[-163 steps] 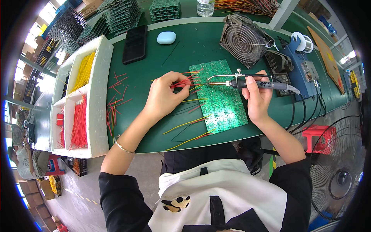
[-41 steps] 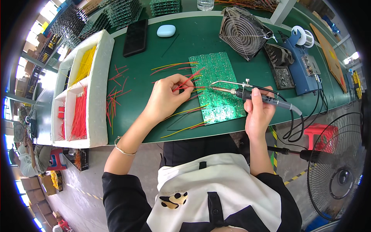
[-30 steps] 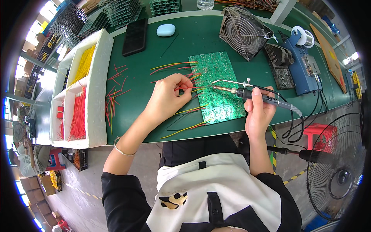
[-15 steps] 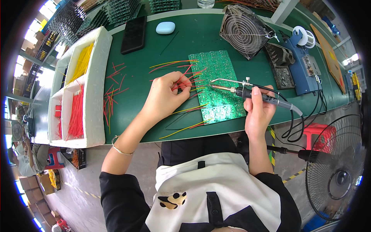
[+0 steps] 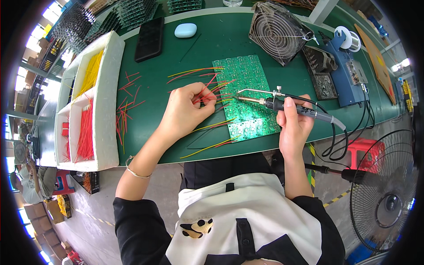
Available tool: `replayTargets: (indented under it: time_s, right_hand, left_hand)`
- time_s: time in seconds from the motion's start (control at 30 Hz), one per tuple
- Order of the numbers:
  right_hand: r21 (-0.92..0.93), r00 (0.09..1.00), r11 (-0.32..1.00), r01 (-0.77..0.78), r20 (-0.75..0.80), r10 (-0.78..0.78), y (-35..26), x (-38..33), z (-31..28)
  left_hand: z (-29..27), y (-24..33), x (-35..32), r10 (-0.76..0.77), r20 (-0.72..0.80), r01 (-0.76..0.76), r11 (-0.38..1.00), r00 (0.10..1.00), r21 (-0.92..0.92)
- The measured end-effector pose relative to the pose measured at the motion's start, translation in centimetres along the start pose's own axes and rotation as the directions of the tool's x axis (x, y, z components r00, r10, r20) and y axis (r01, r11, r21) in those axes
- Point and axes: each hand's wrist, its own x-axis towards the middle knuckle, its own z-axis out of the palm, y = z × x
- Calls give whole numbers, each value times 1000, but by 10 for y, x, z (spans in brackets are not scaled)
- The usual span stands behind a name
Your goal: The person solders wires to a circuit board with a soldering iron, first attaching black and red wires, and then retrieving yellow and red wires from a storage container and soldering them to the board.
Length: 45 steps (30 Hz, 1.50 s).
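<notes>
A green panel of circuit boards [image 5: 249, 112] lies on the bench in front of me. Red, yellow and dark wires [image 5: 207, 127] stick out from its left edge. My left hand [image 5: 187, 108] is closed in a pinch on a red wire [image 5: 221, 96] beside that edge; its fingertips partly hide the wire. In my right hand [image 5: 293, 126] is a soldering iron [image 5: 282, 105], with a thin metal guide tube [image 5: 256, 91] along its top. The iron's tip points left and is over the panel's left part, close to the wire end; whether they touch I cannot tell.
At left stands a white foam box [image 5: 112, 88] with yellow wires [image 5: 90, 73] and red wires [image 5: 85, 132]. Loose cut wires [image 5: 128, 104] lie beside it. Farther back are a phone [image 5: 149, 39], a light-blue case [image 5: 185, 30], a box fan [image 5: 278, 33] and a blue soldering station [image 5: 346, 75].
The whole view has shifted slightly, so the bench things appear a little farther left. My left hand keeps its pinch and the soldering iron stays at the panel's left part.
</notes>
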Motion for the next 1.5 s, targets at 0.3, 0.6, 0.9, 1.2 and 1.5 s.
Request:
replayTargets:
  time_s: [0.3,0.6,0.9,1.2,1.5]
  right_hand:
    - [-31,1000,999,-13,-1,13,-1,1,2]
    - [21,999,999,-42,-20,43,1,1,-2]
    - [78,995,995,-66,-68,71,-1,0,-2]
    - [23,994,996,-92,-51,93,-3,0,0]
    - [-7,997,997,-76,-15,76,-2,1,0]
  left_hand:
    - [0,0,0,7,0,-7,1000,1000,-22]
    - [0,-1,0,19,0,-19,1000,1000,-24]
    - [0,0,0,28,3,-28,999,1000,-25]
    - [-1,2,0,32,15,-31,999,999,-27]
    - [-1,3,0,20,7,-20,1000,1000,-18]
